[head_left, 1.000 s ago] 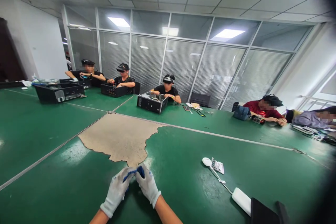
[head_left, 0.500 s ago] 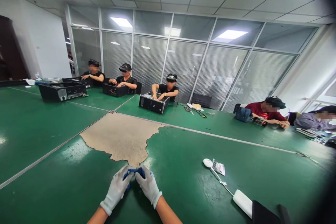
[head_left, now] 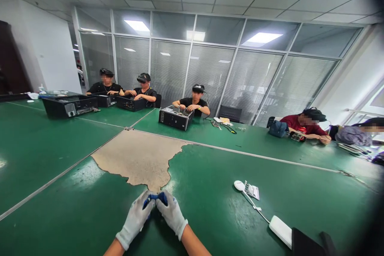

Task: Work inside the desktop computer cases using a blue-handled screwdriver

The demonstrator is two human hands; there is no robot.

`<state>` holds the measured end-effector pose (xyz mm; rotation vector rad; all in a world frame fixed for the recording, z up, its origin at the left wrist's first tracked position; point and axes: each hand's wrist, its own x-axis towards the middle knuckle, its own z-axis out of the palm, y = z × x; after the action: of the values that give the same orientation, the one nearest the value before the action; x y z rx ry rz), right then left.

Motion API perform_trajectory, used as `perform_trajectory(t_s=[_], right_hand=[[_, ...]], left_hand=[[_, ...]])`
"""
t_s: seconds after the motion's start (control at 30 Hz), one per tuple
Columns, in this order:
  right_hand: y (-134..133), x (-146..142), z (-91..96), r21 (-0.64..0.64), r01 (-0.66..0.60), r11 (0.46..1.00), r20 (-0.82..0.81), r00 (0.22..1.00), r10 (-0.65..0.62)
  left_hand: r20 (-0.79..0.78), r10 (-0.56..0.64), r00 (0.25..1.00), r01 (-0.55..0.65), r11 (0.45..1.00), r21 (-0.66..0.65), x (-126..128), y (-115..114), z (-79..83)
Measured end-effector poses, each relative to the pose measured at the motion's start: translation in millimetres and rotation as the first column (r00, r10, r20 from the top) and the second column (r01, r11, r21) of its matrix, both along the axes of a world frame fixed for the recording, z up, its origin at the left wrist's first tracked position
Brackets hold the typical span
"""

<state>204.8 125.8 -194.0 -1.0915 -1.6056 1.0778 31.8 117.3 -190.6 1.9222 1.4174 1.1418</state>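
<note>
Both my hands wear whitish gloves and meet low in the middle of the view, just over the green table's near side. My left hand is closed, its thumb and fingers curled inward. Facing it, my right hand is closed too, its fingertips almost touching the left ones. Something blue shows between the fingers. Whether it is a small object or the gloves' blue palms, I cannot tell. Just beyond the fingertips lies a bare tan patch with a ragged edge in the tabletop.
To the right lie a white round-ended cable, a small packet, a white block and a dark flat object. Across the green table, several people work, some at open black computer cases. A blue bag stands far right.
My hands stay together in nearly the same place, shifted very slightly right. Across the table, the person at the far left has straightened up, and the middle person's hands have moved on the case.
</note>
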Motion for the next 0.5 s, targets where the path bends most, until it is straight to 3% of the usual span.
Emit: perform_trajectory(t_s=[0.13, 0.37, 0.43, 0.5], right_hand=[[0.2, 0.5, 1.3, -0.063, -0.012, 0.998, -0.039, 0.999, 0.009], [3.7, -2.8, -16.0, -0.034, 0.046, 0.998, 0.013, 0.999, -0.046], [3.2, -1.7, -15.0, 0.086, 0.087, 0.993, 0.092, 0.991, -0.094], [9.1, 1.9, -1.7, 0.263, 0.096, 0.960, 0.177, 0.973, -0.146]], left_hand=[[0.017, 0.021, 1.000, -0.021, 1.000, -0.020, 1.5, 0.0, 5.7], [0.020, -0.018, 1.000, 0.018, 1.000, 0.011, -0.3, 2.9, -8.0], [0.033, -0.021, 0.999, 0.020, 1.000, 0.015, -1.0, 1.8, -7.0], [0.067, 0.005, 0.998, -0.006, 1.000, 0.011, -1.8, 0.3, -1.7]])
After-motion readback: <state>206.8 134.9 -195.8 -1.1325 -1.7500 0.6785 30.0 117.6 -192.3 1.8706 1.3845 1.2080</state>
